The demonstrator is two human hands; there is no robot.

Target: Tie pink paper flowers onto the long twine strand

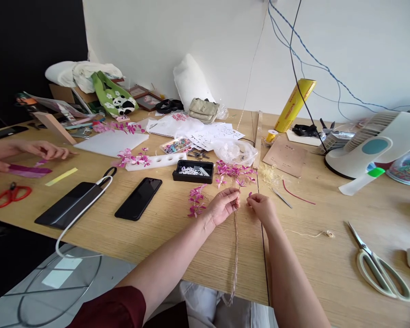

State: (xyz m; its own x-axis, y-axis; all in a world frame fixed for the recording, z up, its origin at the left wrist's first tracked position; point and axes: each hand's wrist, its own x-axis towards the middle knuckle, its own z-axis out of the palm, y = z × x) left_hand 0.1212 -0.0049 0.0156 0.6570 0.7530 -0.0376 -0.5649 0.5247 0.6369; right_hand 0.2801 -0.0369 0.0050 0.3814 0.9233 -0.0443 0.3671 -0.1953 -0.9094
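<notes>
Maroon sleeve [123, 307] and bare forearms come in nearest the camera, reaching over the wooden tabletop [210, 269]. Between finger and thumb the left hand [224, 207] pinches a thin stem topped by a small magenta blossom [240, 182]; a braided strand [236, 246] runs from beneath that hand back toward the body, its end past the table edge. Blossom and strand make one long line pointing away from the wearer. Just right of it, across a narrow gap, the right hand [263, 208] has thumb and fingers pressed together, seemingly on a pink petal [250, 194]; the left hand is the nearer to the blossom. Right behind the blossom lies a pink flower spray [232, 169], crowding that side, with a second flower sprig [196, 200] left of the left wrist. Farther back sits a black tray [193, 177] of white pieces. Beyond the right hand lie a slim metal tool [282, 198] and a red wire [297, 193]; white-handled scissors [365, 249] rest well apart.
</notes>
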